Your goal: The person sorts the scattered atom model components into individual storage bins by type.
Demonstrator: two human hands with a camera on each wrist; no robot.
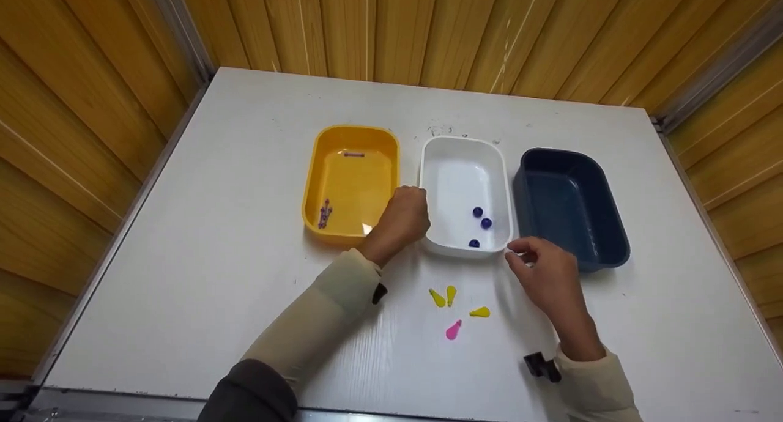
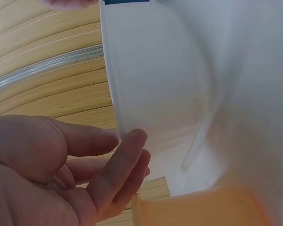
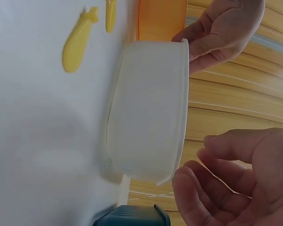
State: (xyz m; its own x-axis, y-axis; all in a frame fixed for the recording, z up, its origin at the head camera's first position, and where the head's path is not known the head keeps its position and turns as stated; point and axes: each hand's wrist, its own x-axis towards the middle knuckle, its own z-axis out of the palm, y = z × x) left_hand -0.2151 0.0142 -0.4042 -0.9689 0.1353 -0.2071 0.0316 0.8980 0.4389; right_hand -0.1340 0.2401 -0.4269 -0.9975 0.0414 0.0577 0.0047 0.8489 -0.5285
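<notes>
My left hand (image 1: 404, 217) pinches the left rim of a white plastic tub (image 1: 463, 248), thumb and fingers on either side of the rim in the left wrist view. Close to the tub's front right corner is my right hand (image 1: 547, 275). Its fingers are loosely bent, with a gap between thumb and fingertips (image 3: 181, 181), which are at the rim; whether they touch it I cannot tell. Three dark blue beads (image 1: 486, 223) lie inside the tub. In front of it are three yellow teardrop-shaped pieces (image 1: 481, 312) and a pink one (image 1: 453, 329).
To the left stands a yellow tub (image 1: 309, 192) with small purple stick-like pieces (image 1: 325, 215) in it. A dark blue tub (image 1: 621, 244) is on the right. All rest on a white table (image 1: 183, 257) with wood-panelled walls (image 1: 397, 30) behind and beside it.
</notes>
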